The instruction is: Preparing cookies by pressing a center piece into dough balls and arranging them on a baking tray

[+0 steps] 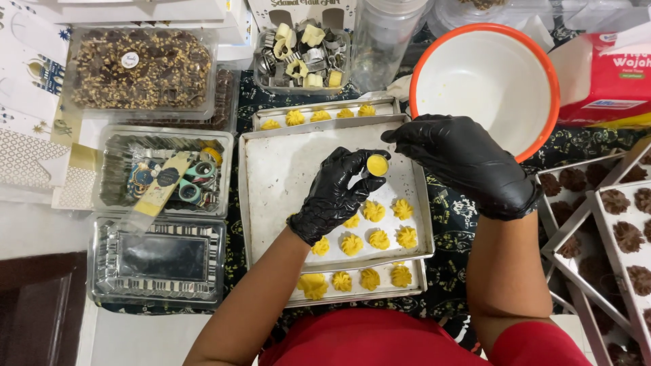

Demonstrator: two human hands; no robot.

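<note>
Head view looks straight down on your two black-gloved hands over a floured metal baking tray (285, 169). Your left hand (336, 193) pinches a small round press tube (377, 165), its open end packed with yellow dough and turned up toward you. Your right hand (464, 163) arches beside it with its fingers curled together, the fingertips just touching the tube's top; whether it actually grips anything you cannot tell.

Yellow rosette cookies (380, 227) sit in rows at the tray's near right corner, and the far left of the tray is bare, so that is your open room.

To your left stand three clear plastic boxes in a column: the far one (142, 68) holds dark nut-topped pieces and bears a small round white sticker, the middle one (163, 173) holds tape rolls and a gold tag, and the near one (159, 261) is striped with a dark middle panel. Behind the tray sits a tub of metal cutters (302, 54). A white bowl with an orange rim (434, 51) crowds your right hand, with a red and white tissue pack (610, 74) beside it. Trays of brown cookies (624, 230) lean by the right edge.
</note>
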